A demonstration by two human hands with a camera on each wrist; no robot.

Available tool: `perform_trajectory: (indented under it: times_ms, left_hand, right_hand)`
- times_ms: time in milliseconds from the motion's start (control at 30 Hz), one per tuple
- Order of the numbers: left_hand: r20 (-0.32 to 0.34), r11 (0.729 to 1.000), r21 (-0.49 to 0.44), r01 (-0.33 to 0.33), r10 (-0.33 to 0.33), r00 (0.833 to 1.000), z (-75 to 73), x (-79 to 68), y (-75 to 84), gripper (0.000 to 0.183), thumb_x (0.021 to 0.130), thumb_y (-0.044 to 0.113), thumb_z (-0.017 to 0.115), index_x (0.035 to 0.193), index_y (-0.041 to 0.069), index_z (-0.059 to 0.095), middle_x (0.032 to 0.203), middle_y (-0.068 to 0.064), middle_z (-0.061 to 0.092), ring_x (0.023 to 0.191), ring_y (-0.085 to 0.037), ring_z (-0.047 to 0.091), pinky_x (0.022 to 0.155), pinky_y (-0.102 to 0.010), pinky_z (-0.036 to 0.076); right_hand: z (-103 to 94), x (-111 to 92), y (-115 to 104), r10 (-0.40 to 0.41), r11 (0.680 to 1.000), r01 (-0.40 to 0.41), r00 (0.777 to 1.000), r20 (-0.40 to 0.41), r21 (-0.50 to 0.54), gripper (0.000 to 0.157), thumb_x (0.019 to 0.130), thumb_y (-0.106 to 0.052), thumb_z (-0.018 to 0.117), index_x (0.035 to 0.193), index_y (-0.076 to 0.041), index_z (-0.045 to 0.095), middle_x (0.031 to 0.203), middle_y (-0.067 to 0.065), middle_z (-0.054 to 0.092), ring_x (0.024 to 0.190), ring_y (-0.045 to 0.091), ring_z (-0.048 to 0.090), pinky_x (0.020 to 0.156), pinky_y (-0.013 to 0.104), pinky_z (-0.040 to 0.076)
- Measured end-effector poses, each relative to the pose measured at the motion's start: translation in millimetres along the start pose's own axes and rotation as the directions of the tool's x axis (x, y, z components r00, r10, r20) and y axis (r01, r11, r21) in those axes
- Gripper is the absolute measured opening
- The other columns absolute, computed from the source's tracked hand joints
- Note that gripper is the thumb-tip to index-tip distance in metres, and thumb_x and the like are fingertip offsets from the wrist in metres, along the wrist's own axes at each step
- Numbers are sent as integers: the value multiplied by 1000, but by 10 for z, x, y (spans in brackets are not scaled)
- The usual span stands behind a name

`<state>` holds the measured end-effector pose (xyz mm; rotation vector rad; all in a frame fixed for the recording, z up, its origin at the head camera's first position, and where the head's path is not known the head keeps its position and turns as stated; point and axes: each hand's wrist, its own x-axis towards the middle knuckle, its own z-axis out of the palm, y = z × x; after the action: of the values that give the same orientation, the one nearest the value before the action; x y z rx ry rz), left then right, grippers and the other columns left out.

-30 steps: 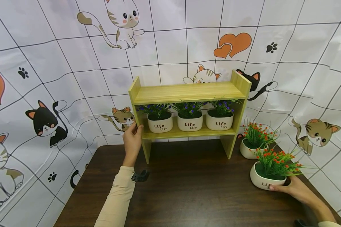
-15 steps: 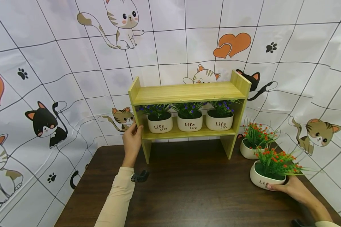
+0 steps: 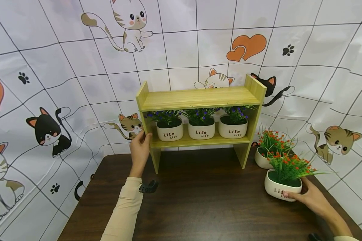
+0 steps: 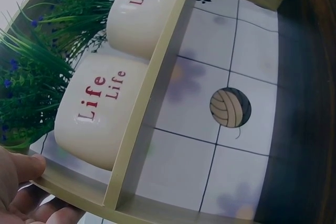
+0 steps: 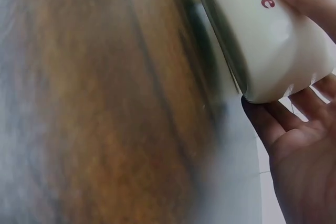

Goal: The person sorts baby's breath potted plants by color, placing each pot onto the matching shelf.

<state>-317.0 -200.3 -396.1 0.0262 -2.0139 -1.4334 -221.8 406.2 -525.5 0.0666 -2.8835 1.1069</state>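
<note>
My left hand (image 3: 139, 152) grips the left side panel of a light wooden shelf (image 3: 199, 97); in the left wrist view the thumb (image 4: 26, 166) lies inside the panel and the fingers outside. On its middle board stand three white pots lettered "Life" with purple flowers: a left pot (image 3: 170, 133), a middle pot (image 3: 201, 131) and a right pot (image 3: 233, 130). At right, my right hand (image 3: 315, 197) holds a white pot (image 3: 282, 187) of artificial orange-red flowers, thumb on its front. In the right wrist view the pot's base edge shows close over the table.
Another white pot with orange-red flowers (image 3: 263, 159) stands on the table behind the held one, right of the shelf. The dark brown wooden table (image 3: 199, 201) meets a cat-print wall covering (image 3: 181, 50) at the back and both sides.
My right hand and the flower pot have moved slightly up and left in the head view, toward the pot behind. The left hand and the shelf stay in place.
</note>
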Motion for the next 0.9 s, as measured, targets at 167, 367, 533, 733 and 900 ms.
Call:
perform_trajectory:
  times_ms: [167,367,533,733,900]
  left_hand:
    - [2,1000,-6,8,-8,1000,9,8,-7,41,103,9,71,142,-3,65,137,-25,69,123,-38,72,101,-47,59]
    - [3,1000,-20,2,-2,1000,2,0,1,42,103,8,71,143,-4,63,140,-26,67,125,-38,70,102,-47,58]
    - [4,1000,-6,-11,11,1000,-5,-2,-1,40,103,9,71,141,-3,66,137,-25,68,123,-37,72,101,-47,58]
    - [2,1000,1,-17,17,1000,-6,4,4,38,103,9,71,140,-3,68,135,-26,70,122,-36,72,101,-48,58]
    - [-1,1000,-2,-16,16,1000,-9,0,6,38,103,8,71,139,-3,68,133,-26,71,121,-37,73,99,-47,59]
  right_hand:
    - [-17,0,-107,-12,999,12,1000,-25,34,108,95,-37,81,165,11,15,136,41,59,88,-10,58,69,23,55]
    - [-33,0,-272,-69,994,74,995,-65,75,100,93,-27,84,164,9,25,123,29,68,86,-8,62,68,23,56]
    - [-76,16,-438,-95,992,101,993,-76,80,97,92,-26,85,164,7,28,120,23,69,86,-7,62,68,21,55]
    - [-133,46,-610,-132,984,141,988,-85,111,93,92,-22,86,161,6,32,121,13,68,89,-7,65,69,22,57]
    - [-174,48,-748,-158,978,170,982,-103,123,92,90,-21,86,161,5,33,116,6,69,90,-7,66,69,21,57]
